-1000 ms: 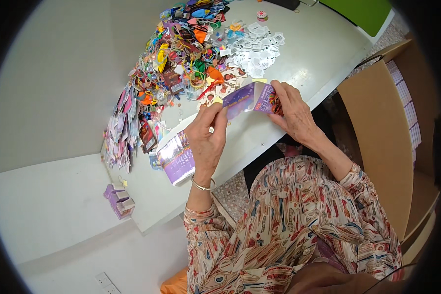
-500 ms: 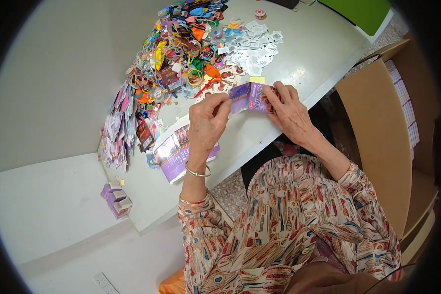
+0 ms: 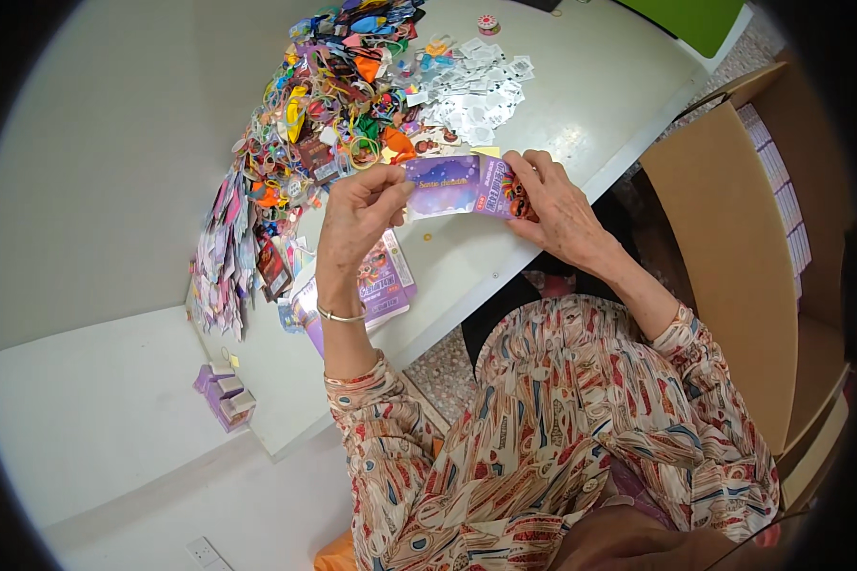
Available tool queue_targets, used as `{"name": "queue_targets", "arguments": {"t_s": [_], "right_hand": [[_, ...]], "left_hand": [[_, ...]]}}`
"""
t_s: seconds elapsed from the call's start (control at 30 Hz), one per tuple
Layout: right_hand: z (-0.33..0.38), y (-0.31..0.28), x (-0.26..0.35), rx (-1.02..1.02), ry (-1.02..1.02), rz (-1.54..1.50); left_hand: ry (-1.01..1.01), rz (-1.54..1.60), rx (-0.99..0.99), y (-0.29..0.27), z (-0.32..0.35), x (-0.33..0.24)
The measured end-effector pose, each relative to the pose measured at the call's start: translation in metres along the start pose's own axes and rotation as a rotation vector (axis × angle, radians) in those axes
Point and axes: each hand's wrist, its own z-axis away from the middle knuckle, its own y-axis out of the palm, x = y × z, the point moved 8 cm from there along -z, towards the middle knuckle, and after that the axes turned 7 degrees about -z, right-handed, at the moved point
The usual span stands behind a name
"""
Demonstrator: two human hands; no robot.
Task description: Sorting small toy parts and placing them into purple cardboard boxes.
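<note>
Above the table (image 3: 581, 95), the left hand (image 3: 352, 221) pinched the nine-o'clock end of a purple card (image 3: 445, 187), the right hand (image 3: 560, 211) its three-o'clock end; purple packaging (image 3: 385, 284) lay toward seven o'clock.

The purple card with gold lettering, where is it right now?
Head view, upper centre: the purple card is held between the left hand and right hand, lower in the picture than the white slips.
</note>
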Motion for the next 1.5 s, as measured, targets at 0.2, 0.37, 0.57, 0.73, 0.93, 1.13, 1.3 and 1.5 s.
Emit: {"name": "queue_targets", "arguments": {"t_s": [0.2,0.37,0.57,0.73,0.93,1.13,1.3,1.5], "right_hand": [[0.0,0.001,0.002,0.023,-0.028,-0.047],[0.001,0.007,0.011,0.033,-0.043,-0.01],[0.004,0.001,0.011,0.045,0.023,0.101],[0.004,0.007,0.013,0.111,0.028,0.085],[0.006,0.013,0.014,0.111,0.016,-0.012],[0.008,0.014,0.014,0.125,0.038,0.158],[0.005,0.015,0.013,0.086,-0.03,0.229],[0.0,0.017,0.017,0.114,-0.043,0.274]], "left_hand": [[0.032,-0.199,0.003,0.005,0.001,-0.012],[0.056,-0.358,-0.098,0.036,-0.002,0.0],[0.14,-0.407,-0.372,0.046,0.019,-0.013],[0.204,-0.385,-0.443,0.031,0.03,-0.018],[0.369,-0.589,-0.429,0.057,0.034,-0.026],[0.416,-0.626,-0.335,0.068,0.035,-0.016],[0.155,-0.209,-0.52,-0.016,0.011,0.051],[0.014,-0.783,-0.709,-0.07,-0.008,0.095]]}}
